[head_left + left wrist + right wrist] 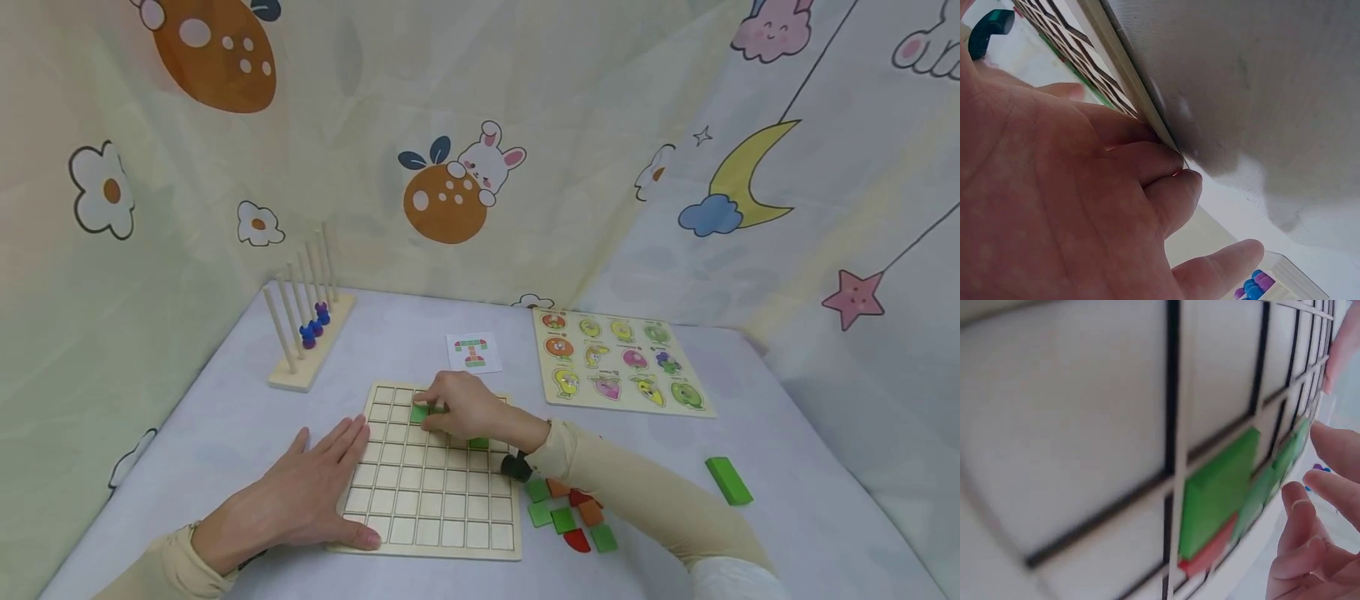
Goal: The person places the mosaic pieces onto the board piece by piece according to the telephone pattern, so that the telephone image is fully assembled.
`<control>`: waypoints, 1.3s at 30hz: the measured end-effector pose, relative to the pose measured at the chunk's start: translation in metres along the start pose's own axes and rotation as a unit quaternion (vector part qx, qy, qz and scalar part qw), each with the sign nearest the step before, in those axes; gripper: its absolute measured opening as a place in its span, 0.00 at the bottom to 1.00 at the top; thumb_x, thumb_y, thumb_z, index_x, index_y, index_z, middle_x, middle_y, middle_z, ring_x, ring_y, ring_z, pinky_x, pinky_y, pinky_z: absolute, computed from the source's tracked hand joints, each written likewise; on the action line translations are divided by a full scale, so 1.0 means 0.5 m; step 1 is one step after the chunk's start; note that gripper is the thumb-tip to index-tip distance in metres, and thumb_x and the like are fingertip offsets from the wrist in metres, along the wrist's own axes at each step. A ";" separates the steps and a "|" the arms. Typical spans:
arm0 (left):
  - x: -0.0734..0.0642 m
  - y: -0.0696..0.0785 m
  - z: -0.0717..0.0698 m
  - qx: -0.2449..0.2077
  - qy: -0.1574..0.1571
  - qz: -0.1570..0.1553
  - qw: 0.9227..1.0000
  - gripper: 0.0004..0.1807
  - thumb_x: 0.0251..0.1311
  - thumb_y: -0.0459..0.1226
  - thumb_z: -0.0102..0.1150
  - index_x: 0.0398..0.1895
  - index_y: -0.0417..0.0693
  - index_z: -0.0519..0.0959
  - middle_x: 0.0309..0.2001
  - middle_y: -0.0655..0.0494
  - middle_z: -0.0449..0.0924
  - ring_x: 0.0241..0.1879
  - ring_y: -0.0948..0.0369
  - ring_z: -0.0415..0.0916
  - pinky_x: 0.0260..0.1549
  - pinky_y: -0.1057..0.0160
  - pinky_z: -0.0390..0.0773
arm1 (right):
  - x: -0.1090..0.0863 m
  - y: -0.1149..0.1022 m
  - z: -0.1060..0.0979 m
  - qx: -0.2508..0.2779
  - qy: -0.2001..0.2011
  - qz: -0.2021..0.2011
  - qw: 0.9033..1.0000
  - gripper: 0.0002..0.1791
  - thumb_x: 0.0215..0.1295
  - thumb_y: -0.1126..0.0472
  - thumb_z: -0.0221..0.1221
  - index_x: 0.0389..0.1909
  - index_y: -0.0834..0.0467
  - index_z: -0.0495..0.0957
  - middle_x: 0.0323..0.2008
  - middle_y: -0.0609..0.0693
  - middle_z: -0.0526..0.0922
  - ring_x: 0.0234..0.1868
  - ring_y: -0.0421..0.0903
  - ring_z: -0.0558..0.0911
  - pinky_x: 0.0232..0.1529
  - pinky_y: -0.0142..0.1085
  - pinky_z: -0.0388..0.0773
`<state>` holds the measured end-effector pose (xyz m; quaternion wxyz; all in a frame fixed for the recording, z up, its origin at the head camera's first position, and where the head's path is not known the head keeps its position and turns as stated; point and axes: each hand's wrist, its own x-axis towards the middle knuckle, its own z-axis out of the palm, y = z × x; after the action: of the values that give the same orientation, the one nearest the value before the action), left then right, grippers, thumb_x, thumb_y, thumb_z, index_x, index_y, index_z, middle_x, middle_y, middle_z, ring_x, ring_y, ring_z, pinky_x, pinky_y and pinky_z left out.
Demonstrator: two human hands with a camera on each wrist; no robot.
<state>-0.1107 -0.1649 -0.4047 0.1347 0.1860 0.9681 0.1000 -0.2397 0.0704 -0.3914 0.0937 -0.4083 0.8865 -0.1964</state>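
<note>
My left hand (315, 483) lies flat with straight fingers along the left edge of the pale wooden grid board (408, 504). In the left wrist view its fingertips touch the board's edge. Over the board's upper part, my right hand (476, 408) pinches a green square tile (419, 413) low in a top cell, index finger on one side and thumb on the other. Another green tile (478, 443) sits in a cell under the right wrist. The right wrist view shows several green tiles (1219, 494) and a red piece (1210, 547) on the board, partly hidden in the head view.
Loose green, orange and red pieces (562, 521) lie right of the board. A pattern card (487, 360) is behind it. A fruit puzzle board (555, 392) stands back right, a green block (728, 481) far right, and a peg rack (300, 379) with beads back left.
</note>
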 end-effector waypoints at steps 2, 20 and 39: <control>0.000 0.000 0.000 0.002 0.000 0.001 1.000 0.80 0.35 0.84 0.56 0.80 0.33 0.51 0.82 0.36 0.49 0.81 0.40 0.50 0.67 0.20 0.50 | -0.009 0.003 -0.009 0.008 0.006 0.003 1.000 0.22 0.64 0.59 0.70 0.59 0.59 0.84 0.44 0.55 0.88 0.28 0.38 0.78 0.30 0.27 0.71; 0.002 -0.002 0.004 0.001 -0.008 -0.003 1.000 0.81 0.35 0.85 0.56 0.80 0.33 0.50 0.82 0.37 0.48 0.81 0.41 0.49 0.68 0.20 0.47 | -0.238 0.089 -0.082 0.028 0.080 0.126 0.988 0.20 0.65 0.58 0.68 0.56 0.58 0.85 0.44 0.53 0.87 0.36 0.42 0.77 0.31 0.29 0.73; 0.003 -0.002 0.005 0.000 0.004 0.001 1.000 0.81 0.34 0.84 0.57 0.80 0.32 0.51 0.82 0.36 0.49 0.81 0.40 0.50 0.67 0.20 0.49 | -0.403 0.166 -0.089 0.001 0.108 0.275 0.955 0.25 0.59 0.58 0.73 0.57 0.59 0.85 0.43 0.52 0.86 0.35 0.43 0.75 0.28 0.29 0.73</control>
<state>-0.1117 -0.1649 -0.4078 0.1312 0.1869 0.9683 0.1011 -0.1806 0.2847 -0.3850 0.0485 -0.1247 0.9692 -0.2066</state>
